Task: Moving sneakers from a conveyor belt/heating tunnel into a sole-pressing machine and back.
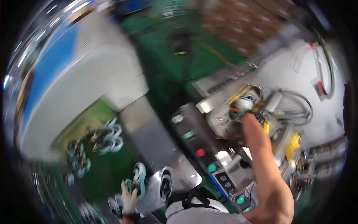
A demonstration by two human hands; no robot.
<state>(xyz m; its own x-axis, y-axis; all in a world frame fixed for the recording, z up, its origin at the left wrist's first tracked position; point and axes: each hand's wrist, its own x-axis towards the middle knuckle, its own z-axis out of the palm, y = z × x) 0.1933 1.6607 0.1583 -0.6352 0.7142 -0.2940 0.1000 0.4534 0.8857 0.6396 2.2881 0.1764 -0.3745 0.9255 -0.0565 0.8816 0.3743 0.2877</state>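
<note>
My left hand [129, 199], pale and with a dark band at the wrist, is closed on a light green and white sneaker [139, 175] at the edge of the metal ledge. A second sneaker [166, 183], dark inside with a pale sole, lies on the ledge just right of it. My right arm reaches up into a metal machine [220, 119] on the right. At its end my right hand [246, 105] shows as a pale blur among yellow and dark machine parts. Its fingers, and whatever they may touch, are smeared by motion.
Several sneakers [110, 140] stand on a green belt [99, 173] that runs out of a large white and blue machine [100, 56]. Red and green buttons [211, 168] line the right machine's front panel. A hose [302, 108] loops behind it. Brown stacked boxes [246, 26] stand far off.
</note>
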